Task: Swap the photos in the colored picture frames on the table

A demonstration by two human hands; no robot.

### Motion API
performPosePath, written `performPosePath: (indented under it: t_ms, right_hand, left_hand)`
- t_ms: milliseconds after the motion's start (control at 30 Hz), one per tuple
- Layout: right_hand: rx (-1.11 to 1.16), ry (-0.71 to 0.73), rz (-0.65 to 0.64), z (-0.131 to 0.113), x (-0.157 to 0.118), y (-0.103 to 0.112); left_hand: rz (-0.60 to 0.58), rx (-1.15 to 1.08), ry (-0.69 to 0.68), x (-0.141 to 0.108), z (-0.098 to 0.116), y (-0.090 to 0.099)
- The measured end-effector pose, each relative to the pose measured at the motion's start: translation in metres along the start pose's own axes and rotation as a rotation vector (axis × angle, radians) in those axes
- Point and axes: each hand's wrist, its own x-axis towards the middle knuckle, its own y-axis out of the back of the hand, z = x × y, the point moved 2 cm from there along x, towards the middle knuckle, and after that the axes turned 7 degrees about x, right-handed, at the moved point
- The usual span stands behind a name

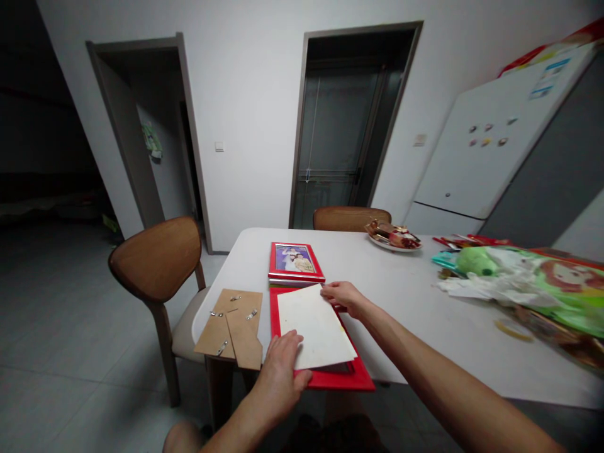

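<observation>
On the surface (401, 277), I seem to be settling the card (314, 327) over the near frame (342, 379), right hand (343, 298) pinching its top-right corner, left hand (283, 363) spread at its lower-left edge, and the next move likely calls for squaring it up.
</observation>
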Motion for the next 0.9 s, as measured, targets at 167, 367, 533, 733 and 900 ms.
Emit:
performPosePath:
  t_ms: [167, 367, 533, 733, 900]
  right_hand:
    - [0.163, 0.033, -0.080, 0.005, -0.009, -0.006]
    - [0.245, 0.037, -0.066, 0.023, -0.009, -0.006]
    - [0.243, 0.068, -0.028, 0.026, -0.008, -0.016]
    - [0.160, 0.115, 0.007, 0.031, -0.009, -0.014]
    - [0.040, 0.178, 0.066, 0.035, -0.006, -0.016]
  left_hand:
    - [0.057, -0.069, 0.018, -0.001, -0.003, -0.001]
    - [0.051, -0.102, 0.031, -0.001, -0.002, 0.000]
    - [0.054, -0.115, 0.026, 0.000, -0.003, 0.000]
    - [0.036, -0.094, 0.024, -0.001, -0.004, 0.000]
    - [0.054, -0.100, 0.017, -0.001, -0.004, -0.001]
